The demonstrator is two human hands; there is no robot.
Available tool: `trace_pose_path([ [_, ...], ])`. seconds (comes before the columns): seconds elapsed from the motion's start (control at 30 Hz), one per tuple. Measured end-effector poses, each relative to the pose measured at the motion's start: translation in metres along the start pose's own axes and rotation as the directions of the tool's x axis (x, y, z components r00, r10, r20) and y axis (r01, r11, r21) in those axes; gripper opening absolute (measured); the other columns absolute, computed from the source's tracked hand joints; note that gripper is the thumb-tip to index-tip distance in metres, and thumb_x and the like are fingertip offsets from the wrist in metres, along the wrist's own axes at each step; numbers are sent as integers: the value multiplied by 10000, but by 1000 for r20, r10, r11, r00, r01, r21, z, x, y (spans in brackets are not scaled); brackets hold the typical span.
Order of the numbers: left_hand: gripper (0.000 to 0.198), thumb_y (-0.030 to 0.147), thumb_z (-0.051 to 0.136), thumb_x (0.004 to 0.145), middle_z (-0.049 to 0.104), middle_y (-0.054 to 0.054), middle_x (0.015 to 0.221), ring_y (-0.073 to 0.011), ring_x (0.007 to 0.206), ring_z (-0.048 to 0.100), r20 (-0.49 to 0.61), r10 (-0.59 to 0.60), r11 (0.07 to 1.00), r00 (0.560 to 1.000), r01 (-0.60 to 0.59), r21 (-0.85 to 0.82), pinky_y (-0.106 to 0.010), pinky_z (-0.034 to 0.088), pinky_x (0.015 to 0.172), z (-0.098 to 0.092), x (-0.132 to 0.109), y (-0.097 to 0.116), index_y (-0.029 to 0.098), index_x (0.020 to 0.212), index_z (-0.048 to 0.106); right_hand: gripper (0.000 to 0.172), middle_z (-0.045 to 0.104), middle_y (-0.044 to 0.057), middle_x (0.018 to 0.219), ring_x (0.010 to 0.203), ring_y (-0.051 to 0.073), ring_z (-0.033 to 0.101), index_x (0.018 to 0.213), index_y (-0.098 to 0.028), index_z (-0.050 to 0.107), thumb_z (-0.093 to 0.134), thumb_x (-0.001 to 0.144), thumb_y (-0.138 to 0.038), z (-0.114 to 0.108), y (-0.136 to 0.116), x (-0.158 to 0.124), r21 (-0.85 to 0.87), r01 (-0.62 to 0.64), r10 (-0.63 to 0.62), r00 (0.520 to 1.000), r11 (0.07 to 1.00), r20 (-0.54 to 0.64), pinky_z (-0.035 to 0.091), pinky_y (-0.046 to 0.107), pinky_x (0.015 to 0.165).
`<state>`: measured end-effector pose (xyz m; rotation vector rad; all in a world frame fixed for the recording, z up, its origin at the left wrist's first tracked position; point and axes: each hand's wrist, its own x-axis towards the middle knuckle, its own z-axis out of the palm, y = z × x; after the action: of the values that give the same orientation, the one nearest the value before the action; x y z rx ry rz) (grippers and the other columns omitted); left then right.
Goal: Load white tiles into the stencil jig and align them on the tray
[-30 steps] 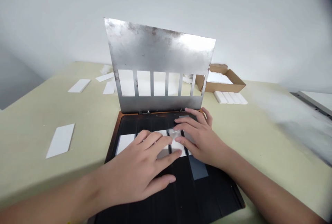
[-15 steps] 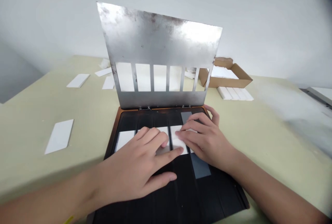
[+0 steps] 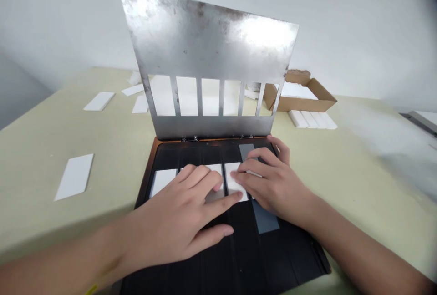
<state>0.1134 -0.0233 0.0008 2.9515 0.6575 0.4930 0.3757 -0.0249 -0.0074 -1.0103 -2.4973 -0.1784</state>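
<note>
We see: white tile (image 3: 235, 182) in black slotted tray (image 3: 266, 258), between both hands | left hand (image 3: 174, 217) spread flat, touching it, gripping nothing | right hand (image 3: 275, 183) curled against it, grip unclear | beyond, cardboard box (image 3: 303, 104) holding white tiles (image 3: 296, 90)

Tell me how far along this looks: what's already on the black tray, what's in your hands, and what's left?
Done: a white tile lies uncovered in the leftmost lane of the black tray. In hand: the left hand and right hand are on the next tile along. Left: loose tiles on the table and more in the cardboard box.
</note>
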Motion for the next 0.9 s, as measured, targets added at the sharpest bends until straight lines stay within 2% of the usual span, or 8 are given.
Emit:
trace_pose_path([
  [0.33,463,433,595,1060,563,-88,1028,-265,935,494,8,3,1000,1000,-3,-7,-389,364,824,1,-2,-1,267,1492,604,184,786,-19,1001,1063,219,620,1100,-258,759,616,1028,-166,-1,-1,0,-18,8,-8,1000,1000,1,167,589,1270],
  [0.67,455,411,550,1082,562,-107,1051,-278,964,497,20,14,1000,1000,-13,-21,-422,378,825,1,-1,-2,236,1499,597,203,788,-24,1021,1083,212,621,1096,-260,752,603,1027,-140,0,1,-1,-13,15,-15,1000,1000,5,150,594,1284],
  [0.9,452,410,568,1071,580,-146,1157,-314,1047,525,29,15,1000,999,-15,-2,-455,422,858,1,-3,-2,230,1483,615,196,775,-15,997,1098,213,629,1072,-251,753,607,1021,-130,2,0,-2,-22,15,-15,1000,1000,2,142,596,1296],
])
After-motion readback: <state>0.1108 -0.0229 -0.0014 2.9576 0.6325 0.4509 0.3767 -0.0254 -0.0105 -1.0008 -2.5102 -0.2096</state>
